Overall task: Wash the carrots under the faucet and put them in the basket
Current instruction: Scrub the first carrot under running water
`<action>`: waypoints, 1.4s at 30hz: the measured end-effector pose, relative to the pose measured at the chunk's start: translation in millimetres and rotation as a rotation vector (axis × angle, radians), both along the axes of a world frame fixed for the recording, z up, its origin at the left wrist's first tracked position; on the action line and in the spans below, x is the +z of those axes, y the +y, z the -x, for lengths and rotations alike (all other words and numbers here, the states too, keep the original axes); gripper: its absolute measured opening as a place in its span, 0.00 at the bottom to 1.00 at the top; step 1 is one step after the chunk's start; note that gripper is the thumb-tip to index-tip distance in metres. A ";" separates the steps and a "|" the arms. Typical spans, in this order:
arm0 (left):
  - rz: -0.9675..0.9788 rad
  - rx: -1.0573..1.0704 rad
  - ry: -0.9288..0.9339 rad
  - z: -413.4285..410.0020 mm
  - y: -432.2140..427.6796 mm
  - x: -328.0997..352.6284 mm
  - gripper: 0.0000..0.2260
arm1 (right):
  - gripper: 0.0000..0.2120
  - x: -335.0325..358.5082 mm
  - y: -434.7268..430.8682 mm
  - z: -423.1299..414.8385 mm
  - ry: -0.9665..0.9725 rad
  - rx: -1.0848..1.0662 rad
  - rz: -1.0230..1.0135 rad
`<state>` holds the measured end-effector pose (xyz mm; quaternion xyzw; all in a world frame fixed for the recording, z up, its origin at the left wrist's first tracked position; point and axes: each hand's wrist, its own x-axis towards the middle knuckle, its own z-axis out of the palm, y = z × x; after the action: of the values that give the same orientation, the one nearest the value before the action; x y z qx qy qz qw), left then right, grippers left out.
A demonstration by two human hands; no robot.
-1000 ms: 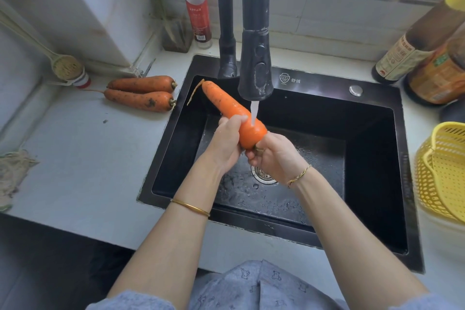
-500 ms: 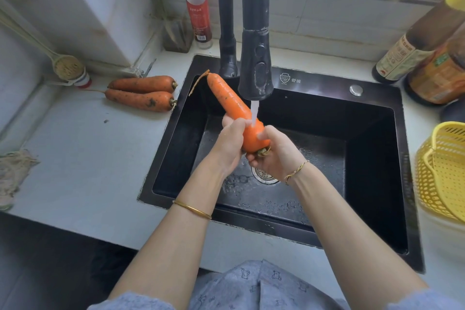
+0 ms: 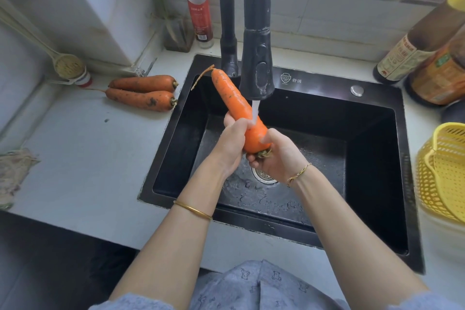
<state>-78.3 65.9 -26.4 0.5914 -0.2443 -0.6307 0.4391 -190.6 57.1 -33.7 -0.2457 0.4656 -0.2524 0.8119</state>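
**One carrot under the water, basket off to the right**

Both hands grip a single carrot (image 3: 234, 100) over the sink (image 3: 327, 83). The left hand (image 3: 232, 143) is wrapped round its middle. The right hand (image 3: 279, 156) cups the thick stem end. The carrot's long axis runs from that near-right end up to a thin tip at the far left, beside the faucet (image 3: 258, 68). The water (image 3: 254, 111) strikes it just above the left hand.

The yellow basket (image 3: 442, 171) stands well apart on the right, so the right hand is the nearer one for the carry. Two unwashed carrots (image 3: 143, 93) lie on the tabletop (image 3: 88, 158) just left of the sink with their stem ends toward it, nearer the left hand.

The basket is cut off by the frame edge, and I cannot tell whether it holds anything. The left hand's fingertips and the carrot's far side are hidden, so how clean the carrot is remains unclear.
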 end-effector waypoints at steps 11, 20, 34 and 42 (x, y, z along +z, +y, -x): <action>0.054 -0.049 0.161 -4.3 4.8 -1.1 0.35 | 0.16 4.7 1.2 4.7 -0.032 0.015 0.039; 0.072 -0.036 0.232 -3.5 10.8 -10.3 0.32 | 0.15 -0.5 3.5 4.6 0.014 0.004 0.040; 0.066 -0.035 0.221 -4.5 11.1 -12.2 0.27 | 0.18 -4.4 4.0 5.1 0.015 0.008 0.047; 0.080 -0.042 0.211 -4.2 11.4 -12.6 0.37 | 0.21 -7.4 4.4 5.5 -0.002 0.016 0.060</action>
<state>-74.2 77.3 -39.0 0.4985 -0.2338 -0.6884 0.4722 -196.0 61.5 -41.1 -0.2733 0.4552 -0.2599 0.8066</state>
